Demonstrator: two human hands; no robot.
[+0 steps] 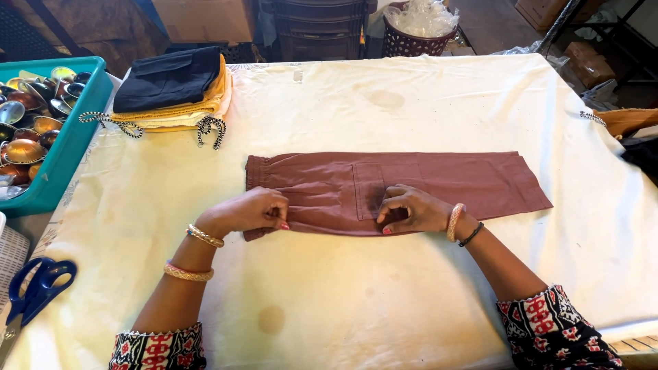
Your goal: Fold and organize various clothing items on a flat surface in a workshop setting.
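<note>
A pair of rust-brown trousers (439, 179) lies folded lengthwise across the middle of the table, waistband to the left, a patch pocket facing up. My left hand (252, 211) presses on the near edge by the waistband, fingers curled onto the cloth. My right hand (411, 209) rests on the near edge just below the pocket, fingertips pinching the fabric. Both wrists wear bangles.
A cream cloth (356, 301) with stains covers the table. A stack of folded garments (171, 92) with drawstrings sits at the back left. A teal bin (68, 147) of shiny metal pieces stands at the left. Blue scissors (33, 291) lie at the near left edge.
</note>
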